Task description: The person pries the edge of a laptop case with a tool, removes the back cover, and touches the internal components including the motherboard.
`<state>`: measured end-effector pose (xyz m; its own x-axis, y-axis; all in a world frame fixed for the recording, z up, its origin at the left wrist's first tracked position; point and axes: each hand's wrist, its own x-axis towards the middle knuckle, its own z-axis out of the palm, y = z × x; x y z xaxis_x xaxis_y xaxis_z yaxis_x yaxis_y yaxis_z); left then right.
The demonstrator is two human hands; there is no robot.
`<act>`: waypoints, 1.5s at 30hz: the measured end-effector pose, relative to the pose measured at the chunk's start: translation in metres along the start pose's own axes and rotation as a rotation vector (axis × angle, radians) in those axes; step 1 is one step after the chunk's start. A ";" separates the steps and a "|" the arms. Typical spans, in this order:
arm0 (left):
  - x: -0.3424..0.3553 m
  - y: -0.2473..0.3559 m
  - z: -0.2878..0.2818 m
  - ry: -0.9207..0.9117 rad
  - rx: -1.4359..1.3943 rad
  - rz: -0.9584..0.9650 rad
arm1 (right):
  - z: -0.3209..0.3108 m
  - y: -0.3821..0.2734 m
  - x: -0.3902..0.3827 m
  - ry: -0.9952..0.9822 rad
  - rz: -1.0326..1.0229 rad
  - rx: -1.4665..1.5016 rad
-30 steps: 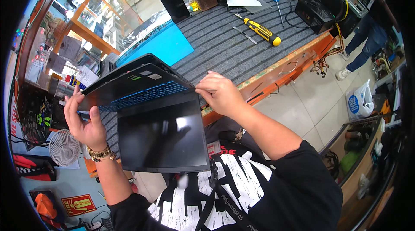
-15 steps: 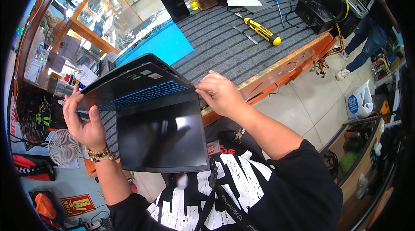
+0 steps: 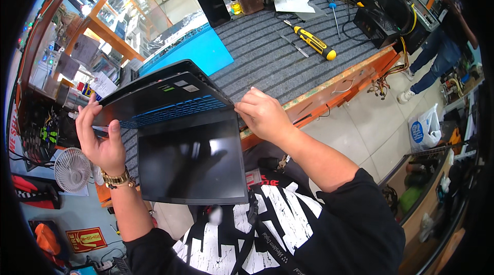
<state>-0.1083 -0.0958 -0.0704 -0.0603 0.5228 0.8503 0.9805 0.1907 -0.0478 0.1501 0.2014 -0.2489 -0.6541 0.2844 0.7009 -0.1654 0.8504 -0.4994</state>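
An open black laptop is held tilted in front of me, its dark screen (image 3: 190, 164) toward my body and its blue-edged keyboard half (image 3: 164, 105) raised beyond it. Along the far edge of that half, a second dark layer shows slightly apart from the palm rest. My left hand (image 3: 105, 143), with a gold watch on the wrist, grips the laptop's left side, thumb in front and fingers round the edge. At the right hinge corner, the fingers of my right hand (image 3: 262, 114) are pinched against the laptop's edge. Whether they also hold something small is hidden.
On the ribbed grey mat (image 3: 257, 48) lie a yellow-black screwdriver (image 3: 316, 43), a thin metal blade (image 3: 294, 45), a blue-handled screwdriver (image 3: 334, 12) and a blue sheet (image 3: 193, 56). A black tablet-like panel (image 3: 212, 5) stands behind. Another person (image 3: 437, 53) stands at right.
The view has shifted slightly, so the bench things sit a little farther right. Both hands keep their places on the laptop, which is at nearly the same tilt.
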 end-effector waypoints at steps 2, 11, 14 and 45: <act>0.000 0.000 -0.001 0.002 -0.005 -0.002 | -0.001 -0.002 0.001 -0.007 -0.002 -0.030; 0.005 0.008 -0.003 0.044 -0.009 -0.053 | 0.001 0.002 0.005 -0.006 -0.017 -0.009; 0.006 0.009 -0.005 0.054 -0.012 -0.056 | 0.003 -0.010 0.003 -0.046 -0.021 -0.145; 0.011 0.012 -0.041 -0.095 -0.106 -0.148 | 0.015 -0.195 0.284 -0.902 -0.213 -0.327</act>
<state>-0.0895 -0.1213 -0.0400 -0.2178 0.5728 0.7902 0.9735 0.1858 0.1336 -0.0145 0.1099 0.0406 -0.9751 -0.2182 0.0406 -0.2218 0.9640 -0.1464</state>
